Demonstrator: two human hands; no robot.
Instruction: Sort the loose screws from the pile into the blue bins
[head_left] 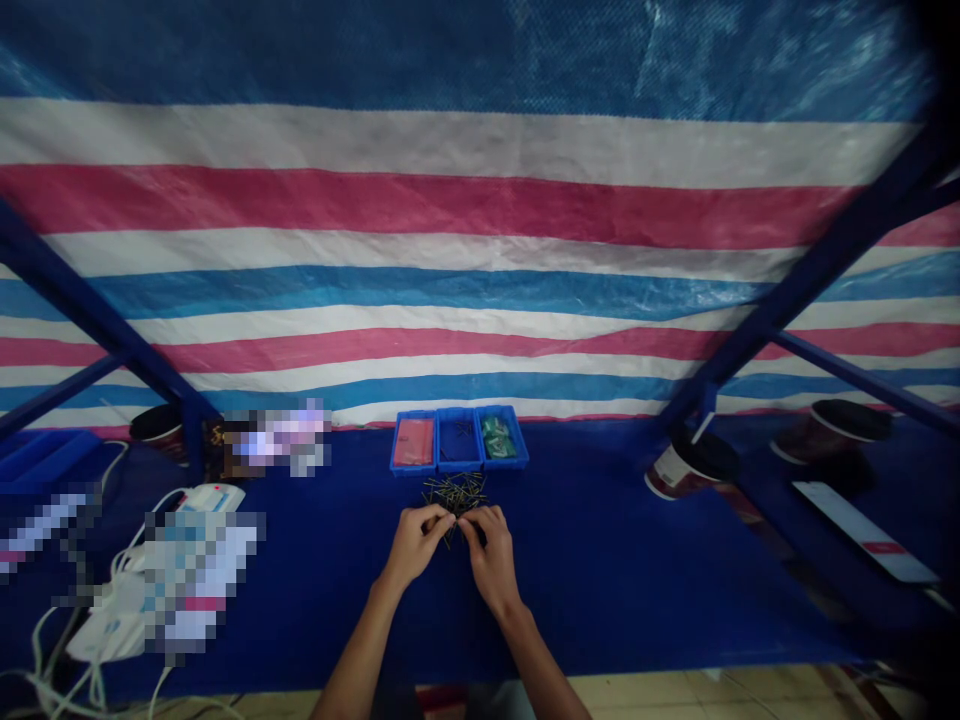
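Note:
A loose heap of thin dark pins with brass-coloured ends (454, 495) lies on the blue table top (600, 560). My left hand (416, 547) and my right hand (491, 560) meet at the heap's front edge, fingertips pressed together. A few thin pins poke out below the fingertips. Just beyond the heap stand several small blue bins: one with a pink-red item (413, 442), one with dark pieces (459, 440), one with green pieces (499, 436).
A paper cup with a dark lid (691, 465) stands at the right, near a white phone (862, 530). Blurred objects (199, 580) and white cables (75, 680) lie at the left. Blue steel struts (825, 270) and a striped tarpaulin (480, 250) rise behind.

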